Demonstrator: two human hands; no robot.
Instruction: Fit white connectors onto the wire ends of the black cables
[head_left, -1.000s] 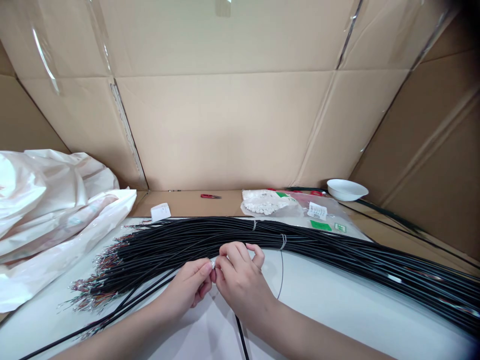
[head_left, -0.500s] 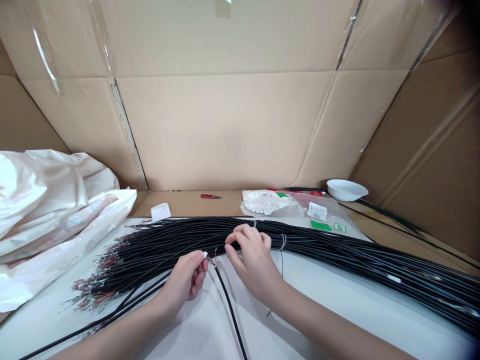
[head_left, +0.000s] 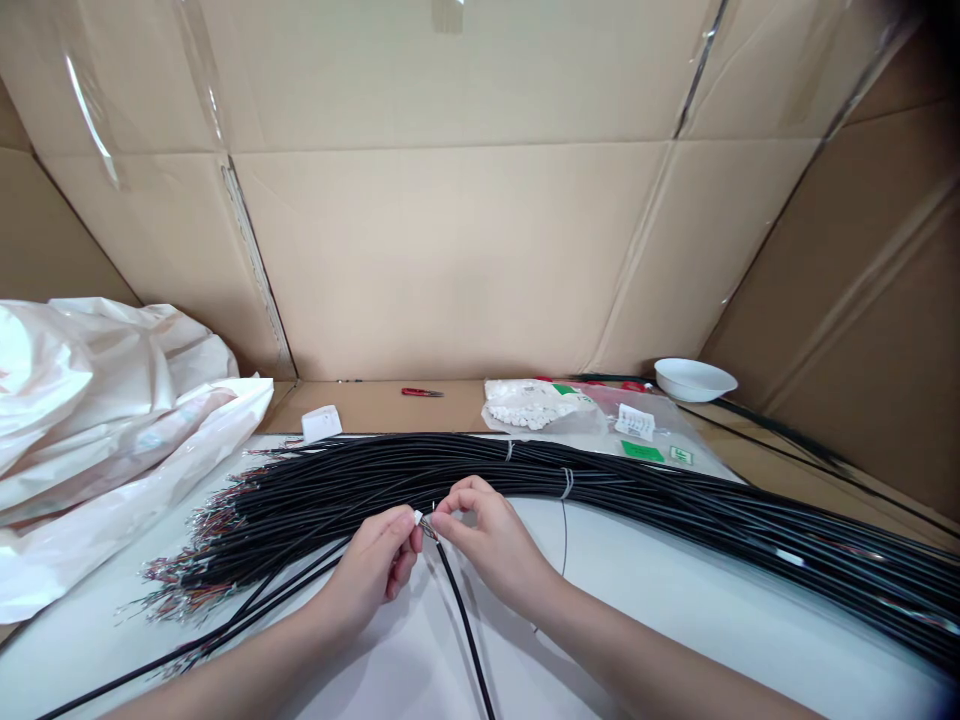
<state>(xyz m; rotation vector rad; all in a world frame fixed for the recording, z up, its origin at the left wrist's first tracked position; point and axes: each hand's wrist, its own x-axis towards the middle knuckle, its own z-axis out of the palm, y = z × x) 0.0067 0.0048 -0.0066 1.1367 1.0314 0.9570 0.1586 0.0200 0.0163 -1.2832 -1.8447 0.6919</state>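
Observation:
My left hand [head_left: 379, 565] pinches a small white connector [head_left: 418, 517] at its fingertips. My right hand [head_left: 484, 535] is closed in a pinch on the thin wire ends of a single black cable [head_left: 461, 620], right beside the connector. That cable runs from the pinch down toward the near edge of the table. Just behind both hands lies a large bundle of black cables [head_left: 600, 490], tied with white bands, stretching across the white table [head_left: 660, 610].
Crumpled white plastic sheet [head_left: 97, 420] fills the left. At the back lie a bag of white connectors [head_left: 529, 405], a white bowl [head_left: 694, 378], a red tool [head_left: 420, 392] and a paper tag [head_left: 321, 422]. Cardboard walls [head_left: 450, 250] enclose the table.
My right hand let go of the connector, reached toward the bundle, then came back and pinched the wire ends beside it. The single cable has shifted slightly.

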